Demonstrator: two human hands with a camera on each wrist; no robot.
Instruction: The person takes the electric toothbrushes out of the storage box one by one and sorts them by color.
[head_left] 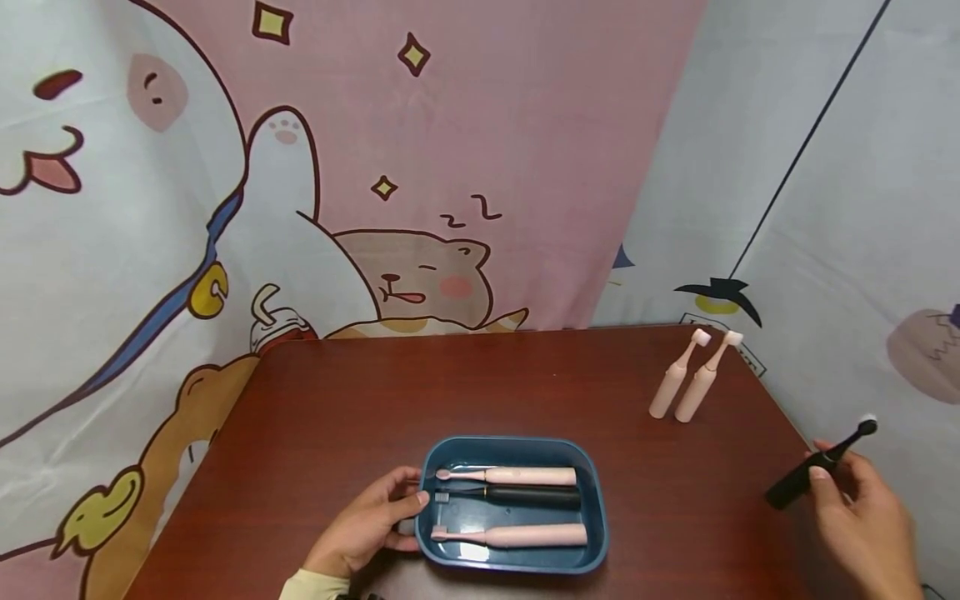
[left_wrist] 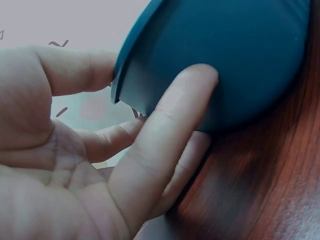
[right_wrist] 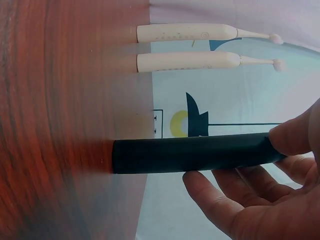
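Gripping right hand (head_left: 862, 510): black toothbrush (head_left: 793, 485) was pinched between thumb and fingers high on the handle, bristles up, nearly upright; whether the base was touching the table (head_left: 375, 392) could not be told.
Left hand (head_left: 367, 515): wall of the blue tray (head_left: 517, 570) was grasped at its 9 o'clock end, thumb at the rim, fingers against the outside.
Topple risk: black toothbrush could be tipped if let go off-vertical; narrow base judged the cause, with the table's 3 o'clock edge near.
Knock risk: standing pink toothbrushes (head_left: 697, 392) could be bowled over by a careless sweep toward 10 o'clock; close spacing would likely let one be felled by the other.
Tray risk: rim could be tilted by a heavy left thumb, and the lying pink toothbrushes (head_left: 536, 535) and lying black toothbrush (head_left: 532, 497) rolled together.
Toothbrush position: held at the right hand's 9 to 10 o'clock; from the left hand, set at 3 o'clock, well apart, past the tray.
Pink pair position: stood at the right hand's 10 o'clock, the tray's 2 o'clock.
Tray contents: heads were all pointed to 9 o'clock.
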